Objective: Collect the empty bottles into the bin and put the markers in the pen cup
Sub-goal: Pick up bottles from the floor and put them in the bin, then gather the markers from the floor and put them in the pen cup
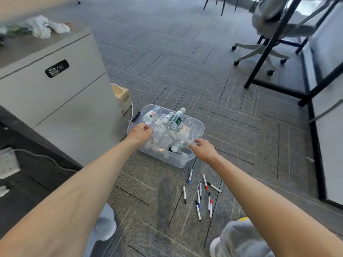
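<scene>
With bottles [174, 121] heaped in the clear bin [178, 160] on the floor, closing left hand [141, 133] and right hand [202, 147] on its rims; markers [199, 196] lying nearer, needing gathering next, pen cup unseen.

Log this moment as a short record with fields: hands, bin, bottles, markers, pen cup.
left hand: curled on the near-left rim of the clear plastic bin
right hand: on the bin's near-right rim
bin: on the carpet beside a grey cabinet
bottles: piled inside the bin
markers: scattered on the carpet in front of the bin, none picked up
pen cup: not in view
</scene>
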